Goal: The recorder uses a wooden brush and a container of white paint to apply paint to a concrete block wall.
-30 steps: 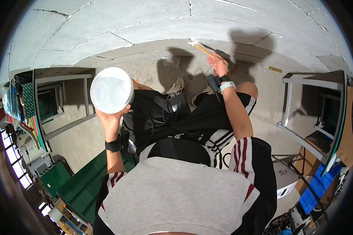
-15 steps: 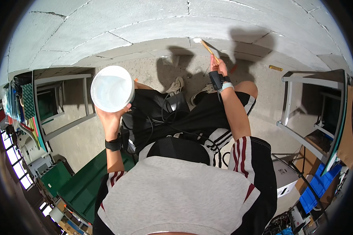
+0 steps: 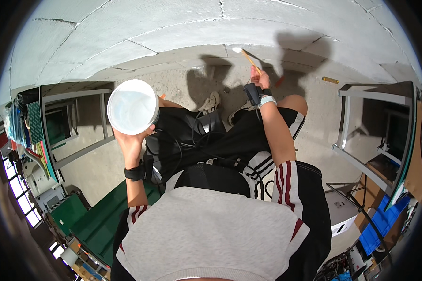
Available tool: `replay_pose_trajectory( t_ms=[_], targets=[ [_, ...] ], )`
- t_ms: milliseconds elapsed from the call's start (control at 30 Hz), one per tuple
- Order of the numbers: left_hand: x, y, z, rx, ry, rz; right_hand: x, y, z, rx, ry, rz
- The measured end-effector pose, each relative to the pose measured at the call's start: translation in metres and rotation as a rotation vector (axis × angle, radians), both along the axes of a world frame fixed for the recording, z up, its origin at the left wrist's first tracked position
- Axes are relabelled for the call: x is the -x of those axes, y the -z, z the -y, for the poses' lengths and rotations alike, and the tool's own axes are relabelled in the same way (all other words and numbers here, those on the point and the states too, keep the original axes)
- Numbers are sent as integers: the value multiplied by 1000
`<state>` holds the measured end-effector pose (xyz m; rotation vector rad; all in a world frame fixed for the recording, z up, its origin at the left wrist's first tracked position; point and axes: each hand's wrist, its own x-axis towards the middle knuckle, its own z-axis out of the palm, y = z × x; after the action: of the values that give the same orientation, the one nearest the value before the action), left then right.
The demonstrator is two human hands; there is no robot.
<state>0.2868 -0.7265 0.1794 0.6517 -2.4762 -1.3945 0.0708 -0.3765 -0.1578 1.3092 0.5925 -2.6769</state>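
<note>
My left hand (image 3: 130, 143) holds a round white tub (image 3: 133, 107) from beneath and beside it, thumb against its near wall; its mouth faces up and shows a pale, whitish inside. Further ahead and to the right, my right hand (image 3: 261, 77) is closed round the wooden handle of a paintbrush (image 3: 251, 60). The brush's white tip is at the lower part of the pale block wall (image 3: 183, 35); whether it touches cannot be made out. White lines run along several joints between the blocks. Both my wrists wear black straps.
A metal-framed table (image 3: 75, 126) stands at my left, another metal frame (image 3: 344, 119) at my right. On the concrete floor near the wall lies a small yellow level-like bar (image 3: 330, 80). A green box (image 3: 105, 218) is behind on the left, and cables hang across my lap.
My right hand has shifted very slightly, and the brush tip has moved a little to the right and down along the wall. The tub in my left hand stays almost still.
</note>
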Motion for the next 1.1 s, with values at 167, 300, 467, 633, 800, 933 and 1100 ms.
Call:
replay_pose_trajectory(
  t_ms=[167, 300, 467, 633, 800, 933, 1100],
  targets=[
    [-3, 0, 0, -28, -42, -28, -4, 19, -28, -133, -81, 34],
    [5, 3, 0, -47, -28, 16, 0, 20, -45, -245, -473, -105],
    [1, -1, 1, -6, -8, 19, -1, -28, 2, -212, -70, -18],
    [6, -6, -4, -17, 35, -27, 7, 16, -60, -191, 45, -45],
    [-3, -1, 2, -21, 0, -54, -7, 2, -61, -197, -73, 40],
    [-3, 2, 3, -21, -15, -22, -28, -44, -31, -376, -486, -139],
    [2, 2, 3, -5, 15, -22, -34, -88, 4, -897, -662, -542]
  ],
)
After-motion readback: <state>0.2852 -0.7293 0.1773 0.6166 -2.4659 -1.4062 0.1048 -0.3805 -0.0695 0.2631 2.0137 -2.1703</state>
